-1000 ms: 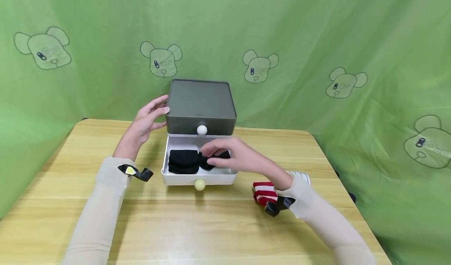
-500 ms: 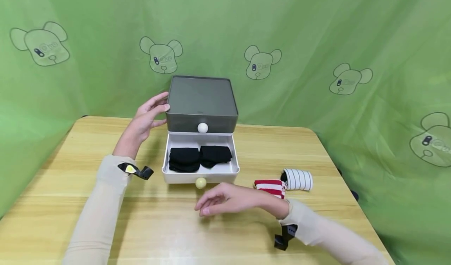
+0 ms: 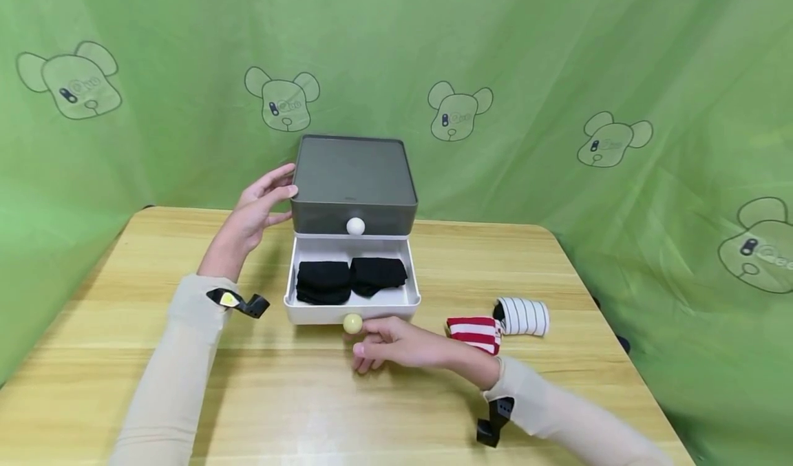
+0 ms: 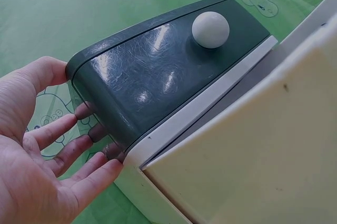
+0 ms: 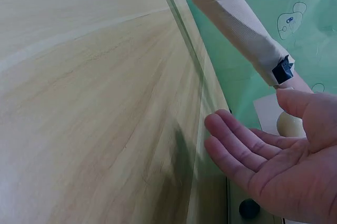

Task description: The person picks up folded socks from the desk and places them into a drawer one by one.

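A small desktop drawer unit (image 3: 356,170) with a dark grey top stands toward the back of the table. Its lower white drawer (image 3: 322,314) is pulled out and holds two folded black cloth bundles (image 3: 323,282), side by side. My left hand (image 3: 252,213) rests against the unit's left side, fingers extended along the wall, thumb at the upper front edge in the left wrist view. In front of the drawer, my right hand (image 3: 403,343) has its index finger right at the pale yellow knob (image 3: 353,323); in the right wrist view its other fingers (image 5: 237,140) reach out loosely.
A red-and-white striped cloth roll (image 3: 473,333) lies right of the drawer, beside a white roll with dark stripes (image 3: 525,316). The upper dark drawer is closed, with a white knob (image 4: 210,29). A green curtain (image 3: 526,53) hangs behind the wooden table (image 3: 279,397).
My right hand has come out of the drawer from over the black bundles, dropped in front of it, then moved up to the yellow knob. My left hand has stayed on the unit.
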Action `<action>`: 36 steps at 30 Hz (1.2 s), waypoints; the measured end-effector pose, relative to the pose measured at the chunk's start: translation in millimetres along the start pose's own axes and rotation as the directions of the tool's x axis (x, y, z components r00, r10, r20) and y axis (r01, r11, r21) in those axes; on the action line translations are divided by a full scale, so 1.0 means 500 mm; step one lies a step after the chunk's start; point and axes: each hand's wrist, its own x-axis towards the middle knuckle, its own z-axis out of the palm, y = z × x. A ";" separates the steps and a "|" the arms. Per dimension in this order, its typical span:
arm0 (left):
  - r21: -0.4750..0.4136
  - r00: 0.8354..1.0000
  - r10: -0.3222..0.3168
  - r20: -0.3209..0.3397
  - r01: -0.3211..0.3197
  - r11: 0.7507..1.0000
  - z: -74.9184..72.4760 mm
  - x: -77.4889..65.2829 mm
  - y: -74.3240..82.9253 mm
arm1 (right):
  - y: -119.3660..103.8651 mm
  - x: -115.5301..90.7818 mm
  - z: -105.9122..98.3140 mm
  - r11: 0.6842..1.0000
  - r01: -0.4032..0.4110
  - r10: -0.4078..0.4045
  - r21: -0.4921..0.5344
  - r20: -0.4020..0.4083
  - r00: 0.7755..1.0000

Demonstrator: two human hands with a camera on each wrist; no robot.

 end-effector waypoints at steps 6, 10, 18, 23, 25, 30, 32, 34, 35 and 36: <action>0.009 1.000 -0.001 -0.001 0.001 1.000 0.000 0.001 -0.001 | -0.001 0.005 0.011 0.999 0.012 -0.010 0.051 -0.044 0.999; 0.010 1.000 -0.005 0.001 0.005 1.000 0.001 0.000 -0.002 | -0.001 0.008 0.019 0.997 0.005 0.002 0.073 -0.095 0.995; 0.016 1.000 -0.001 0.002 0.001 1.000 0.001 -0.001 -0.001 | -0.001 0.011 0.031 0.996 0.052 -0.038 0.073 -0.185 0.982; 0.018 1.000 0.002 0.003 -0.002 1.000 0.002 0.000 0.001 | -0.007 0.015 0.028 0.996 0.065 -0.049 0.061 -0.226 0.973; 0.015 1.000 0.005 0.002 -0.005 1.000 0.002 0.000 0.001 | -0.010 0.018 0.025 0.996 0.070 -0.054 0.058 -0.242 0.969; 0.006 1.000 0.006 -0.005 -0.006 1.000 0.001 0.001 -0.001 | -0.012 0.028 0.021 0.996 0.068 -0.051 0.054 -0.271 0.961; 0.003 1.000 0.008 -0.005 -0.008 1.000 0.001 0.001 -0.002 | -0.013 0.034 0.021 0.996 0.059 -0.040 0.059 -0.290 0.956; 0.001 1.000 0.009 -0.005 -0.009 1.000 0.001 0.001 -0.002 | -0.014 0.040 0.019 0.997 0.047 -0.025 0.063 -0.310 0.950; 0.000 1.000 0.009 -0.005 -0.009 1.000 0.001 0.000 -0.002 | -0.015 0.044 0.017 0.997 0.042 -0.020 0.063 -0.319 0.948; 0.002 1.000 0.010 -0.005 -0.010 1.000 0.000 0.000 -0.002 | -0.017 0.047 0.014 0.998 0.042 -0.022 0.056 -0.323 0.946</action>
